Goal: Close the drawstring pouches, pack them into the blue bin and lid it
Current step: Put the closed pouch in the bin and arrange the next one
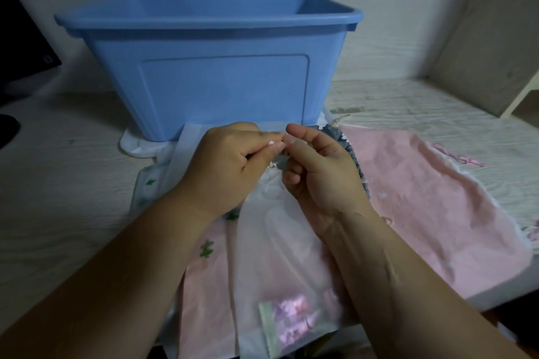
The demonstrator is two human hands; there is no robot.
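- The table point(58, 183), pale wood grain, fills the view from left to right, with a wall behind it.
- On it stands the blue bin point(210, 67), open at the top, no lid on it, set at the far side just beyond the hands.
- Under the bin's base a white sheet point(132, 144) pokes out at the left corner.
- To the right, a pink pouch point(423, 198) lies flat on the table, its pink cord point(463, 159) trailing off the far edge.
- Right in front, a white pouch point(277, 256) lies lengthwise on top of another pink pouch with green prints point(204, 285); something pink shows through the white cloth near the bottom.
- A dark patterned pouch point(350, 148) peeks out behind the right hand.
- Left hand point(224, 166), fingers curled shut, pinching the cord at the white pouch's neck.
- Right hand point(318, 172) meets it thumb to thumb, pinched closed on the same cord.
- The white pouch's mouth looks bunched between the two hands, though the cord itself is mostly hidden.
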